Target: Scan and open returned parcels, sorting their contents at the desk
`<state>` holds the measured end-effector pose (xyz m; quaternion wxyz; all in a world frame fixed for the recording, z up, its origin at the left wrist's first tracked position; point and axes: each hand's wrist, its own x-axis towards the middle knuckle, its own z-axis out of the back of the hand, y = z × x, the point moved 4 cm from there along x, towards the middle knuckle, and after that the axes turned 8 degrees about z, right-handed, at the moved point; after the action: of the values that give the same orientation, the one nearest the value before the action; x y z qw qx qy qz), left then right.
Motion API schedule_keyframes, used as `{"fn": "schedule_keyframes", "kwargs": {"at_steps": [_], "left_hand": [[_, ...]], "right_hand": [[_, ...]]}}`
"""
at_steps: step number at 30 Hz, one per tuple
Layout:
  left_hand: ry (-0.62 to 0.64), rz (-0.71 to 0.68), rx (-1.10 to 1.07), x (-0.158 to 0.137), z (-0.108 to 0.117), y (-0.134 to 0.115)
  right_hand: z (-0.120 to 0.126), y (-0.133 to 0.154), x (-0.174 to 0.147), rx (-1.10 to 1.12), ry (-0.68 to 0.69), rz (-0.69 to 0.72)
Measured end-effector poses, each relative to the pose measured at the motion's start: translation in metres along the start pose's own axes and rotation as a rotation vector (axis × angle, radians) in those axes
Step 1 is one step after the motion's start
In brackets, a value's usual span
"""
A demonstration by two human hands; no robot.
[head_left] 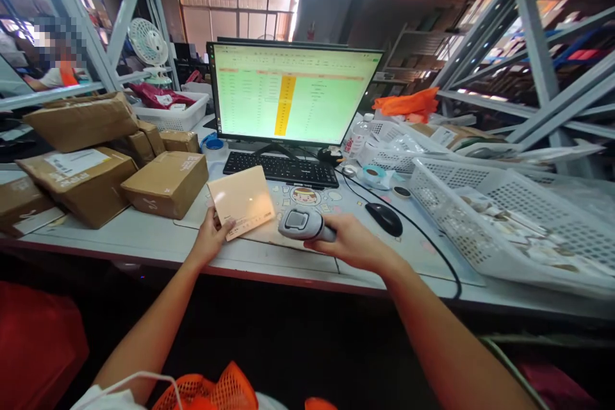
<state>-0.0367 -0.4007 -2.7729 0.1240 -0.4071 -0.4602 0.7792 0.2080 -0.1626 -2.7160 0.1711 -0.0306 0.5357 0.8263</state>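
My left hand [214,234] is closed on the lower left corner of a flat, pale peach box [243,200], which is tilted up above the desk edge. Small print and a bright spot of light show near its lower right. In my right hand [353,240] is a grey handheld barcode scanner [302,223], its head turned left towards the box. My fingers wrap its handle, partly hidden. Behind both hands lie a black keyboard [281,168] and a monitor [293,93] showing a spreadsheet with a yellow column.
Brown cardboard boxes [166,184] are stacked at the left. A black mouse [384,218] and its cable lie right of the scanner. White plastic baskets [480,230] with small packets fill the right side. Rolls of tape [375,175] stand near the monitor. Another person [60,54] is at the far left.
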Motion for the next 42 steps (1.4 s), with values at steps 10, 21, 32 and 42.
{"fn": "schedule_keyframes", "kwargs": {"at_steps": [10,21,32,42], "left_hand": [[0.035,0.025,0.074,-0.002,-0.002,0.005],[0.022,0.035,0.165,-0.002,-0.002,0.006],[0.025,0.032,0.155,-0.002,0.0,0.005],[-0.03,-0.054,0.032,-0.002,0.002,-0.008]], "right_hand": [[0.03,-0.149,0.001,-0.531,-0.167,-0.634],[0.021,-0.127,0.05,-0.679,-0.348,-0.488],[-0.016,-0.143,0.159,-0.46,-0.052,-0.494],[-0.017,-0.087,0.173,-0.458,0.013,-0.311]]}}
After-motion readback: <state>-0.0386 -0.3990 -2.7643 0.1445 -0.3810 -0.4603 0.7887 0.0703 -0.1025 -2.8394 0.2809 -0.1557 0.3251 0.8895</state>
